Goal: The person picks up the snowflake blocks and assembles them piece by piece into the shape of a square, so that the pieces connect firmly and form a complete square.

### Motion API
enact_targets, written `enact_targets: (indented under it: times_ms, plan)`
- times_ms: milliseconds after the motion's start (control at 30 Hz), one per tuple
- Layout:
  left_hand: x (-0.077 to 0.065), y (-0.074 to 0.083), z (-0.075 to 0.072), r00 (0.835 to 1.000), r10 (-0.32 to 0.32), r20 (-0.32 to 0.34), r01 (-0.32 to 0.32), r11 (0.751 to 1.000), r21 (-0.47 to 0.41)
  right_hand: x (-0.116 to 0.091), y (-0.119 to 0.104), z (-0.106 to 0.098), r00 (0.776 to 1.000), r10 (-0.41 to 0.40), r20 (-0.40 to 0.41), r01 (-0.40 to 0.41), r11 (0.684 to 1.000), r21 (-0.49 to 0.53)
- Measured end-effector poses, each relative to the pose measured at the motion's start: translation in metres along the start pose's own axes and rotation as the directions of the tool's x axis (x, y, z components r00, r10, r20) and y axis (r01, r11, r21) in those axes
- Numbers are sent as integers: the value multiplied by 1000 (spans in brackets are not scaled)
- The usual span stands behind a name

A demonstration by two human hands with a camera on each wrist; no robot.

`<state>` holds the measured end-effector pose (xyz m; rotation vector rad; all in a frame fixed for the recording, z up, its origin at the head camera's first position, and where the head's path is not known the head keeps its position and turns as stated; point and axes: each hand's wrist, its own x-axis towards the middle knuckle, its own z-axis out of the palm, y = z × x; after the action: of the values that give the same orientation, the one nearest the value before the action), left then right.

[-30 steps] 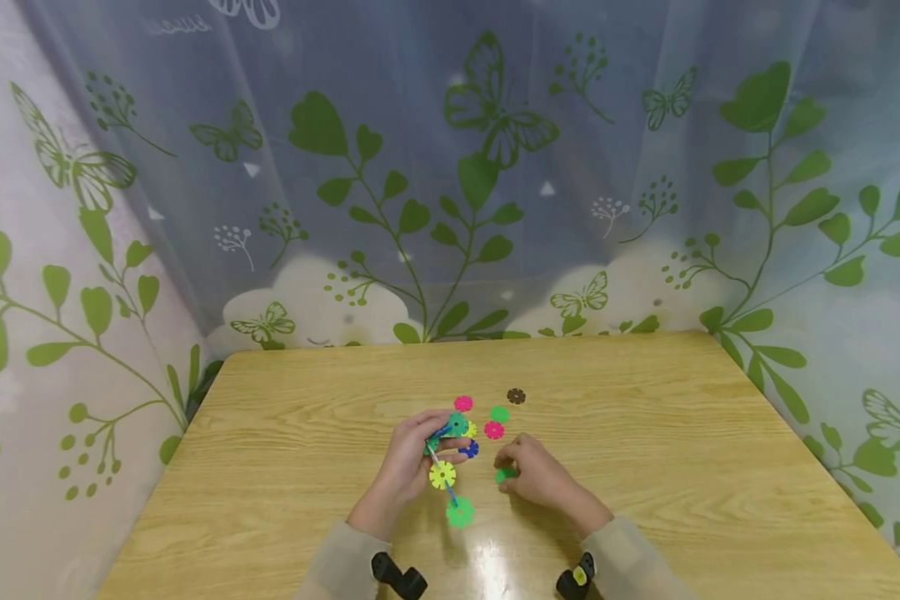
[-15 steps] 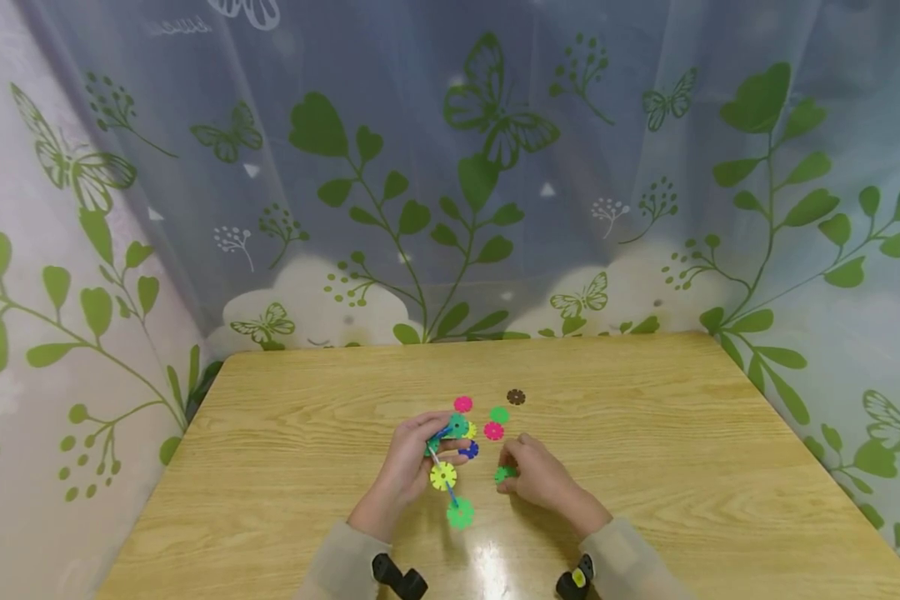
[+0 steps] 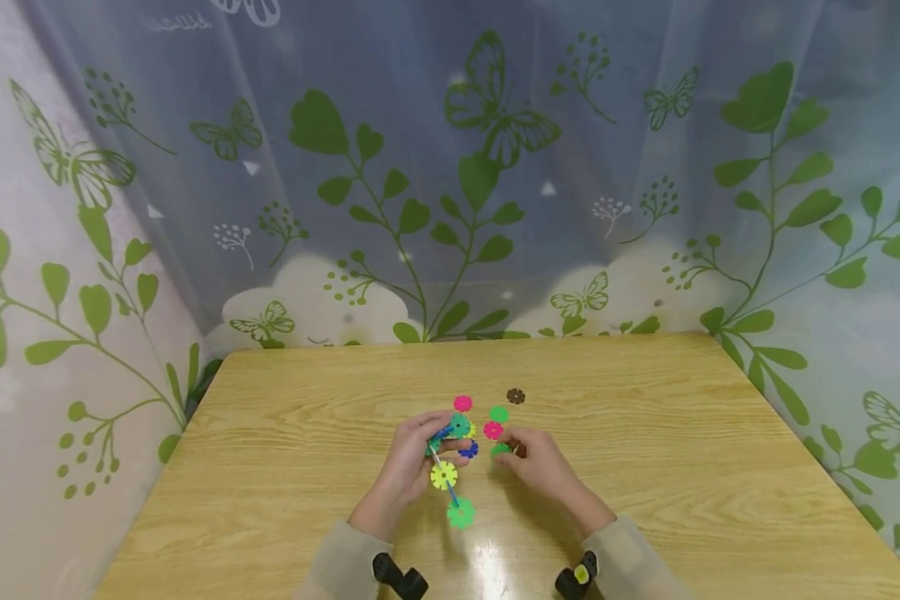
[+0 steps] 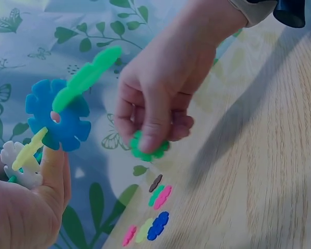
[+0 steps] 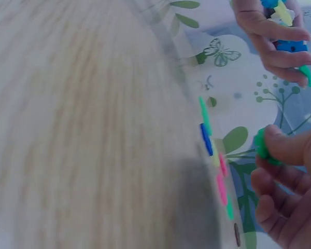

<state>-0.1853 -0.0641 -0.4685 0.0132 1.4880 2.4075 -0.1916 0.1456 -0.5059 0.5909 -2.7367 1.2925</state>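
Note:
My left hand (image 3: 411, 454) holds a chain of flower-shaped, slotted interlocking discs. In the head view, a teal disc (image 3: 459, 426) shows by the fingers, while a yellow disc (image 3: 443, 476) and a bright green disc (image 3: 461, 512) hang below. The left wrist view shows the chain's blue disc (image 4: 67, 122) and white disc (image 4: 22, 165) close up. To the right, my right hand (image 3: 543, 462) pinches a single green disc (image 4: 147, 148) between thumb and fingers, apart from the chain. Fingers partly hide that disc in the head view.
Beyond the hands, loose discs lie on the wooden table (image 3: 307, 467): pink (image 3: 462, 403), another pink (image 3: 493, 430), green (image 3: 498, 413), brown (image 3: 516, 397), blue (image 3: 468, 450) and yellow (image 3: 472, 430). A patterned curtain (image 3: 390, 208) stands behind the table.
My right hand has shifted away from my body, up in the head view, with the green disc in its fingers. The left hand and the chain have hardly moved.

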Motion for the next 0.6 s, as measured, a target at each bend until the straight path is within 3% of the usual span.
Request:
enact_targets:
  times_ms: [133, 300, 533, 600]
  plan:
    - [1, 0, 1, 1000, -2, 8, 2, 1000, 12, 2, -8, -5, 998, -13, -54, 17, 997, 80]
    - [0, 2, 3, 1000, -3, 20, 3, 1000, 24, 4, -19, -10, 998, -10, -59, 18, 990, 142]
    - [0, 2, 4, 1000, -9, 18, 8, 999, 31, -3, -64, -27, 999, 7, -53, 8, 964, 265]
    - [0, 2, 4, 1000, -9, 22, 8, 1000, 28, -3, -66, -27, 998, 24, -64, -4, 957, 291]
